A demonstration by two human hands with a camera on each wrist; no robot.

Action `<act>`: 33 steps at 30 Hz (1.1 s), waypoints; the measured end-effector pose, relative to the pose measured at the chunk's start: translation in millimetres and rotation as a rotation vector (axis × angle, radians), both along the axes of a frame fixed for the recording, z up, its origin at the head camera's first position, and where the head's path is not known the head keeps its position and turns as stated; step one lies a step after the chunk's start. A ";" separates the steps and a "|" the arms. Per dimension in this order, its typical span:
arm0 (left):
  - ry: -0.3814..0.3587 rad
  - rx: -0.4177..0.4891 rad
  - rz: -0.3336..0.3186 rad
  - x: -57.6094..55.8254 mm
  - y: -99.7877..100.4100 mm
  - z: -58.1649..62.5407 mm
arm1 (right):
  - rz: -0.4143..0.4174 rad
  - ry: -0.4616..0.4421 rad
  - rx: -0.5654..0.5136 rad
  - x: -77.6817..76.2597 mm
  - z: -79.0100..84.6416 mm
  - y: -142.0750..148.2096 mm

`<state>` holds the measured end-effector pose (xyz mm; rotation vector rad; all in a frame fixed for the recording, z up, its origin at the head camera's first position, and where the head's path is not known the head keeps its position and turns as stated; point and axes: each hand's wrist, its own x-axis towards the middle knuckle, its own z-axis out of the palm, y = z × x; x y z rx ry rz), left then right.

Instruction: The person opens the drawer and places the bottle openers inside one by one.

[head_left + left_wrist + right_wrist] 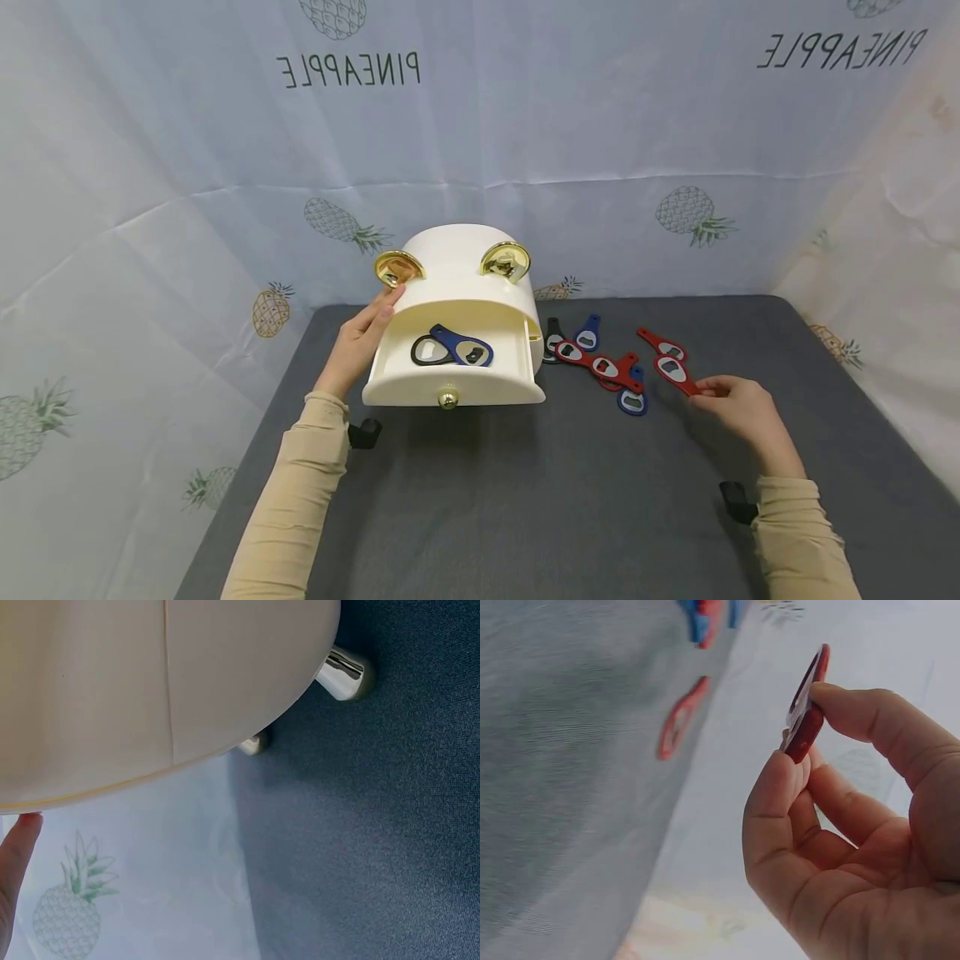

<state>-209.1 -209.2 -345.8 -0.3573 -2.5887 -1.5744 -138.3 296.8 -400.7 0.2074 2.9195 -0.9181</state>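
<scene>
My right hand [744, 410] pinches a red bottle opener [684, 383] by its narrow end, above the table's right side. In the right wrist view, thumb and fingers grip the same red opener [808, 735], seen nearly edge-on. My left hand [354, 346] rests against the left side of a white drawer box [457, 265], fingers fairly straight. One fingertip [28, 822] touches the box's edge in the left wrist view. The box's drawer [405, 388] is pulled out. Inside lie a blue bottle opener [456, 340] and a black one [425, 351].
Right of the box lies a loose cluster of red, blue and black bottle openers [617, 371]. Another red opener [654, 340] lies just beyond the held one. Gold ears top the box. A dark grey cloth [480, 508] covers the table, and a pineapple-print curtain [480, 117] hangs behind.
</scene>
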 end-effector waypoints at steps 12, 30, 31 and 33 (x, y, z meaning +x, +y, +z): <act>0.047 -0.016 -0.008 -2.8 -2.8 0.3 | 0.028 0.114 -0.028 8.1 39.4 -21.9; 0.034 -0.026 0.004 -5.6 -2.9 -3.0 | 0.140 0.182 -0.164 10.9 76.5 -69.0; 0.035 -0.023 0.005 -5.8 -2.7 -3.2 | 0.144 0.185 -0.175 10.2 79.1 -72.3; 0.035 -0.020 0.009 -6.0 -2.4 -3.4 | 0.161 0.189 -0.199 8.5 84.1 -79.1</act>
